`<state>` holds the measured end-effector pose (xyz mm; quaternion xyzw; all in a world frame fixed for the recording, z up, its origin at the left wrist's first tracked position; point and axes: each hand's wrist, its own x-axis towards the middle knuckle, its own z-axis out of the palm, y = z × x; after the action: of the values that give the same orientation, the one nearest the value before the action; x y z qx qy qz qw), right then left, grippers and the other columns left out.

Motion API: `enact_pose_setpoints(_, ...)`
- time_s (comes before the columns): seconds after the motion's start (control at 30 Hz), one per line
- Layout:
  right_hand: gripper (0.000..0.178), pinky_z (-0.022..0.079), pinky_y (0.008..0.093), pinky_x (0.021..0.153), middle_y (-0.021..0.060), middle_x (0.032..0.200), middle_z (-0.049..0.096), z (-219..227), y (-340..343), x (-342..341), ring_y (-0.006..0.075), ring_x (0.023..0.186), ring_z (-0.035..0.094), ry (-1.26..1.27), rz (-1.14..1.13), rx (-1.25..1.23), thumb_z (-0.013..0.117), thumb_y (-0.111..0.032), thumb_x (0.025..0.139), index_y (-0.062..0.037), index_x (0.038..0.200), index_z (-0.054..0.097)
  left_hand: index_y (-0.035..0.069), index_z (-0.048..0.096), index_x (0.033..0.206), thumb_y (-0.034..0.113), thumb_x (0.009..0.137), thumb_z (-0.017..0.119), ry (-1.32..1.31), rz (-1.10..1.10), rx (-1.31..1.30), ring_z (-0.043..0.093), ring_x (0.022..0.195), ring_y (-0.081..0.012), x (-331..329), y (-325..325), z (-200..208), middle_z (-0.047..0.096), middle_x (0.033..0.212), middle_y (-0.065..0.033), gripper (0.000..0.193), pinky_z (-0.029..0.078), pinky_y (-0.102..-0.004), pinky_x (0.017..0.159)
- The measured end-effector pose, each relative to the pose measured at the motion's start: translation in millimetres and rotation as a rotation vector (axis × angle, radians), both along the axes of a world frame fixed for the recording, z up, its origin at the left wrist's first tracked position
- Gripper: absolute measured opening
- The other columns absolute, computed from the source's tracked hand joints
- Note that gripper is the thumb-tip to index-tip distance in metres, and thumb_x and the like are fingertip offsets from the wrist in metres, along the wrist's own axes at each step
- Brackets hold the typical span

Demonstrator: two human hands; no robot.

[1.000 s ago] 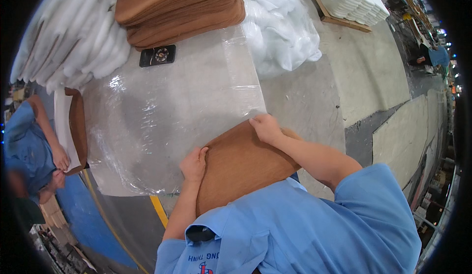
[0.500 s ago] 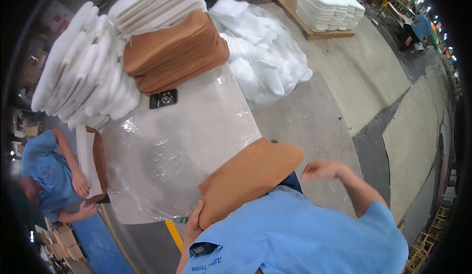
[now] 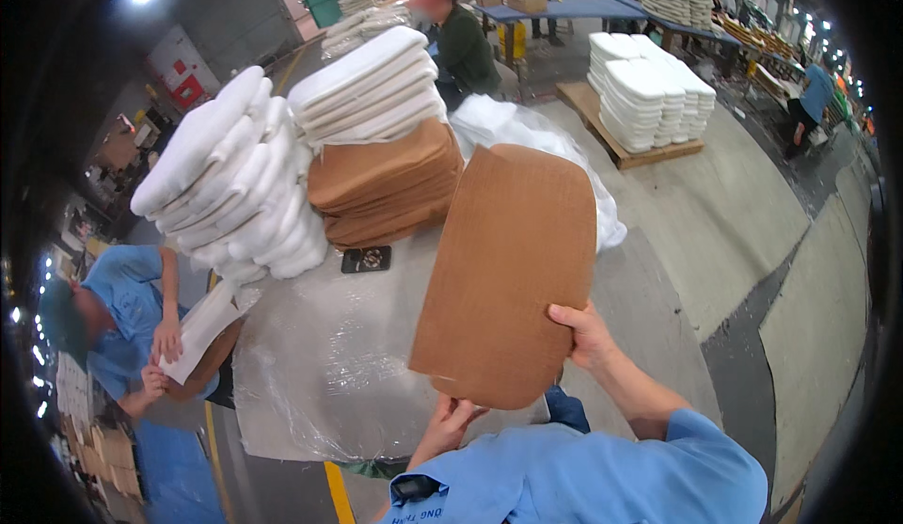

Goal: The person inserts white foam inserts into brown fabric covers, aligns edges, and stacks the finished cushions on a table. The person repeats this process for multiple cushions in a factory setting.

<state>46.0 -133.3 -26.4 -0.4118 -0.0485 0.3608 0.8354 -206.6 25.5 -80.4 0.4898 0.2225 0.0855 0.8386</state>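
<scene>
Brown panel (image 3: pixel 513 270), right hand (image 3: pixel 587 336) partly behind

Grips a brown panel (image 3: pixel 513 279) at its right edge with the right hand (image 3: pixel 588 336) and at its bottom edge with the left hand (image 3: pixel 453 420). Shows, on a plastic-covered table (image 3: pixel 320 364), a black phone-like device (image 3: pixel 366 260) just in front of a stack of brown sheets (image 3: pixel 381 190), with a pile of white pads (image 3: pixel 235 176) beside it. Includes a co-worker's hands (image 3: pixel 167 339) on a white-and-brown piece (image 3: pixel 204 322) at left.

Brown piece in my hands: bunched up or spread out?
Spread out: the brown piece shows a broad, smooth face, with left hand and right hand gripping its edges.
</scene>
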Motion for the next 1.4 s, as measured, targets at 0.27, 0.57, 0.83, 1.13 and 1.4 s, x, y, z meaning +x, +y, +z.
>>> enact_pose_setpoints(0.27,0.077,0.052,0.0392,0.105,0.0055,0.133,0.069,66,-9,51,0.0207,0.125,0.064,-0.775,0.551,-0.277,0.089,-0.002,0.073,-0.0059,0.142,0.057,0.002,0.047,0.152,0.083,0.098,0.033,-0.536,-0.480,-0.572,0.062,0.130,-0.0358,8,145,-32,0.064,0.142,-0.0194,0.098,0.048,-0.0541,0.108)
enact_pose_setpoints(0.57,0.078,0.054,0.0431,0.098,0.0086,0.118,0.072,85,25,10,0.0338,0.110,0.067,-1.825,0.885,-0.319,0.079,-0.006,0.066,-0.0172,0.141,0.062,0.000,0.067,0.132,0.045,0.102,0.069,0.355,-0.710,0.011,0.069,0.108,-0.0164,44,195,-18,0.073,0.122,-0.0072,0.055,0.055,-0.0310,0.092)
enact_pose_setpoints(0.83,0.063,0.052,0.0453,0.102,0.0111,0.133,0.069,9,33,-27,0.0332,0.119,0.066,-1.628,1.252,-0.438,0.077,-0.016,0.080,-0.0139,0.141,0.063,0.003,0.075,0.113,0.034,0.105,0.065,0.656,-0.541,0.487,0.064,0.091,-0.0144,53,125,-116,0.073,0.101,-0.0036,0.034,0.052,-0.0365,0.080)
enact_pose_setpoints(1.13,0.060,0.062,0.0421,0.081,0.0174,0.116,0.075,-92,148,30,0.0327,0.096,0.075,-1.136,1.412,-1.092,0.076,-0.032,0.090,-0.0112,0.144,0.062,0.002,0.071,0.110,0.034,0.105,0.058,0.592,-0.080,0.961,0.069,0.093,-0.0358,40,96,-106,0.073,0.100,-0.0191,0.035,0.052,-0.0452,0.085)
enact_pose_setpoints(1.4,0.036,0.059,0.0472,0.083,0.0162,0.102,0.076,-156,140,18,0.0358,0.095,0.074,-1.361,1.223,-1.044,0.068,-0.037,0.096,-0.0096,0.119,0.074,0.002,0.074,0.109,0.040,0.104,0.061,0.658,-0.527,0.983,0.070,0.103,-0.0440,61,93,-95,0.073,0.103,-0.0269,0.041,0.053,-0.0535,0.087)
